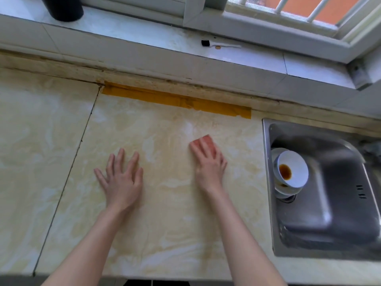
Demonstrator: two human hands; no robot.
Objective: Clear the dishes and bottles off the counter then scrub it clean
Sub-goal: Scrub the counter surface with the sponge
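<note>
Right hand [209,164] presses a pink sponge [207,142] flat on the marbled counter [165,213], left hand [121,178] rests spread beside it, and stacked white bowls [292,172] sit in the steel sink [334,203].

Home kitchen. Marbled beige counter [165,234] w/ steel sink [340,203] set in at 3 o'clock, used bowls [296,168] stacked inside. Tiled sill [134,32] and barred window [247,25] at 12–1 o'clock. Yellow tape [175,99] along counter's back edge at 12.
</note>
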